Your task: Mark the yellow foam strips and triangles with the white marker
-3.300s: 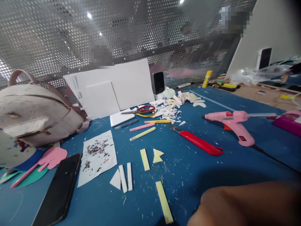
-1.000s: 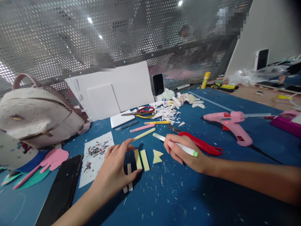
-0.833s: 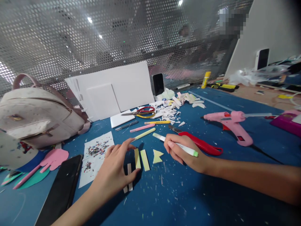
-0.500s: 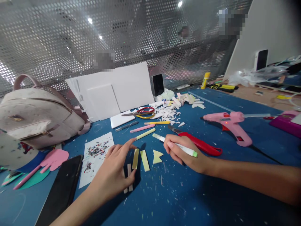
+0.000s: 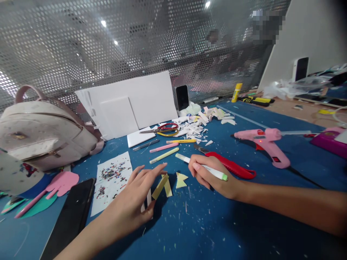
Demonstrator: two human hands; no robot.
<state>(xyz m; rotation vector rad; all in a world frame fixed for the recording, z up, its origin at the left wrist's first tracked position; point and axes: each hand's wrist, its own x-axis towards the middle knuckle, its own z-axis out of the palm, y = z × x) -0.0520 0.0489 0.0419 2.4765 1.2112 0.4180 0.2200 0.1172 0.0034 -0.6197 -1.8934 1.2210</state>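
Note:
My left hand (image 5: 135, 195) hovers low over the blue table with its fingers spread, thumb and forefinger wide apart. Right beside the fingertips, a pale yellow strip (image 5: 159, 187) lies slanted, its upper end overlapping a second yellow strip (image 5: 168, 188). Narrow whitish strips (image 5: 149, 198) show partly beneath the palm. A small yellow notched piece (image 5: 181, 180) rests between the two hands. My right hand (image 5: 208, 171) is closed around a white marker with a green end (image 5: 217, 172), its pale tip pointing left.
A red-handled knife (image 5: 233, 166) lies behind my right hand, with a pink glue gun (image 5: 267, 139) further right. Several markers (image 5: 164, 155), scissors (image 5: 165, 130) and a heap of white scraps (image 5: 192, 128) lie beyond. At left are a glitter-strewn sheet (image 5: 108, 187), phone (image 5: 72, 213) and backpack (image 5: 46, 126).
The left yellow strip has turned from nearly upright to slanted, now overlapping its neighbour. My left forefinger has shifted right, off the yellow marker's end. My right hand stays put.

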